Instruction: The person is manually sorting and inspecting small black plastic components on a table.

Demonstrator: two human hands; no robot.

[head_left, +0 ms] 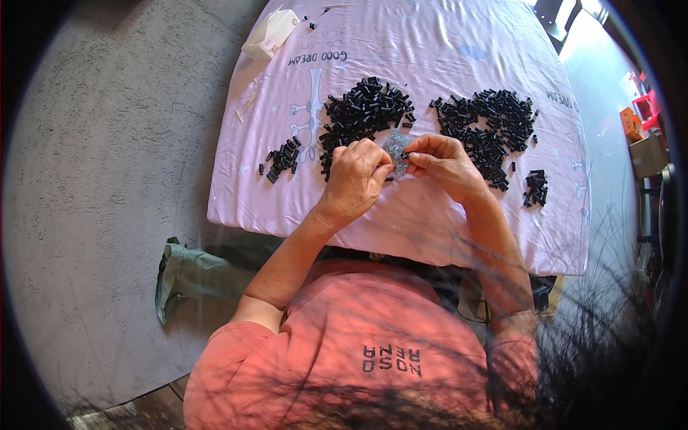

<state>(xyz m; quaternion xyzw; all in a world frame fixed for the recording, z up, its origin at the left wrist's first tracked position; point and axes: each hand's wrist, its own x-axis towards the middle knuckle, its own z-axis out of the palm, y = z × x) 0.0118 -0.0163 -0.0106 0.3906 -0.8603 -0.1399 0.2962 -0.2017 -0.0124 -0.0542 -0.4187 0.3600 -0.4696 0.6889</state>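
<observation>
Over the near part of a pink cloth-covered table (430, 215), my two hands work close together. My left hand (356, 175) is closed in a pinch, and what its fingertips hold, if anything, is hidden. Thumb and fingers of my right hand (446, 165) pinch a small dark piece, too small to make out clearly. Between the hands lies a little heap of tiny silvery parts (396, 143), partly covered by the fingers. A large pile of short black cylinders (369, 104) spreads beyond my left hand. Another pile of black cylinders (494, 122) lies beyond my right hand.
Smaller clusters of black cylinders lie at the left (284, 159) and right (535, 188). A white box (271, 34) stands at the far left corner, with thin pale sticks (249, 100) nearby. Green fabric (204, 276) hangs below the table's left edge. Boxes (648, 155) stand far right.
</observation>
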